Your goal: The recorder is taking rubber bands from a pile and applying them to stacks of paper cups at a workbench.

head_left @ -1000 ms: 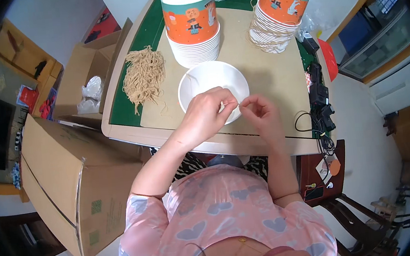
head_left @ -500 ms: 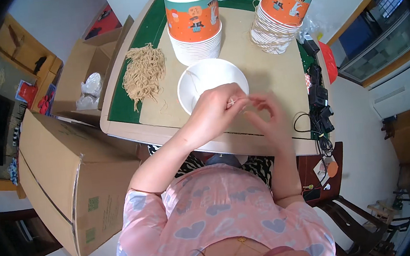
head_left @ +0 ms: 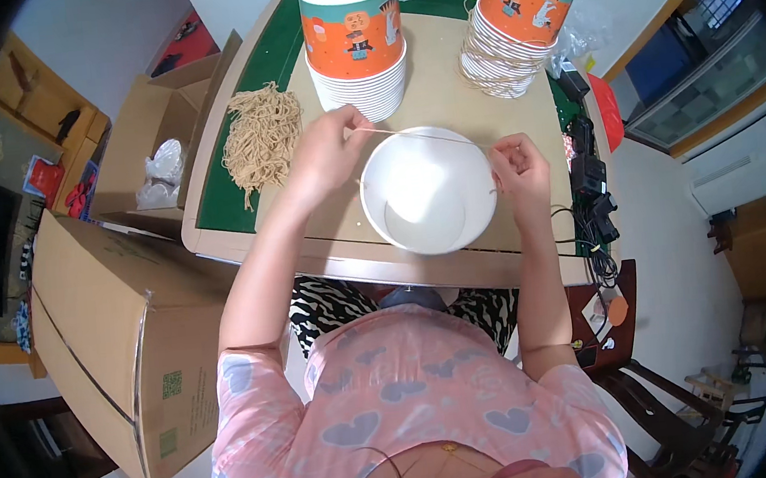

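A white paper bucket (head_left: 423,175) faces me with its open mouth in front of my body. Across its far rim a thin tan string (head_left: 428,135) is stretched fairly straight between both hands. At the bucket's far left, my left hand (head_left: 330,152) pinches one end of the string. My right hand (head_left: 521,166) is closed on the other end, close against the right rim; whether it also grips the rim I cannot tell. To the left lies a loose pile of tan strings (head_left: 261,140).
Upside-down stacks of orange-and-green printed paper buckets (head_left: 352,34) stand behind, the right stack (head_left: 522,4) with string looped round it. Black power adapters with cables (head_left: 590,173) line the table's right edge. Large cardboard boxes (head_left: 134,337) stand at the left.
My hands have moved apart, from close together over the bucket to either side of it. The string is now drawn out between them. The bucket sits further right, its mouth more toward me.
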A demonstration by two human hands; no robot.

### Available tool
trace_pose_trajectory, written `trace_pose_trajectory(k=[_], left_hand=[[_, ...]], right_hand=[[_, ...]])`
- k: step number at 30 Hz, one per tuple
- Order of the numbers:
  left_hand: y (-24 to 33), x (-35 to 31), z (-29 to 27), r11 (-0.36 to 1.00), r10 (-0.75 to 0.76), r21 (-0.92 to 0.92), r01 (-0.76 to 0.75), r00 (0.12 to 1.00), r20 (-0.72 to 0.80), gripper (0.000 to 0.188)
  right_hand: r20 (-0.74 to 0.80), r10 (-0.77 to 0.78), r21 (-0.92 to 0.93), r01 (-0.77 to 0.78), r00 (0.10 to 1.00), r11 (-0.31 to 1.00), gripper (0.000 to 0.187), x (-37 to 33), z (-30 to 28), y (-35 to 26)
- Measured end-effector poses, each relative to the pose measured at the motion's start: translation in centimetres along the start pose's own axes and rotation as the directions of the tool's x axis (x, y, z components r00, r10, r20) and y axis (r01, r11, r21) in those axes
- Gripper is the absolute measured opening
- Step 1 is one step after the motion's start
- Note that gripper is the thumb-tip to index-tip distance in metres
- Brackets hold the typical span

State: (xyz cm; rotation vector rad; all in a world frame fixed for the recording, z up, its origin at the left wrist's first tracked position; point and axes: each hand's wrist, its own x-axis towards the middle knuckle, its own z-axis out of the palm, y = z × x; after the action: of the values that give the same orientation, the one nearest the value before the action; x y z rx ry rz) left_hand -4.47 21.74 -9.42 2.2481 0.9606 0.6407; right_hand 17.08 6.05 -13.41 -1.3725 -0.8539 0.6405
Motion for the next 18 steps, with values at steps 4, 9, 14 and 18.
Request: trace_pose_trajectory(k=[4, 9, 14, 18], left_hand=[[-2.5, 1.1, 1.6, 0.74, -0.239, -0.54, 0.401, 0.907, 0.346, 0.018], [-5.8, 0.6, 4.8, 0.72, -0.304, -0.469, 0.512, 0.84, 0.449, 0.016], [-8.4, -3.0, 7.1, 0.764, -0.228, -0.355, 0.539, 0.74, 0.633, 0.038], [-5.4, -3.2, 6.0, 0.687, -0.274, -0.383, 0.617, 0.709, 0.65, 0.041]], right_hand=[[-0.016, 0.097, -0.089, -0.098, 0.995, 0.991, 0.008, 1.5, 0.4, 1.4], [0.106, 0.237, -0.19, -0.215, 0.966, 0.958, 0.014, 3.3, -0.8, 6.5], [0.328, 0.32, -0.309, -0.219, 0.889, 0.926, 0.03, 2.1, -1.3, 6.1], [0.488, 0.326, -0.407, -0.119, 0.81, 0.906, 0.038, 2.6, -2.8, 7.2]])
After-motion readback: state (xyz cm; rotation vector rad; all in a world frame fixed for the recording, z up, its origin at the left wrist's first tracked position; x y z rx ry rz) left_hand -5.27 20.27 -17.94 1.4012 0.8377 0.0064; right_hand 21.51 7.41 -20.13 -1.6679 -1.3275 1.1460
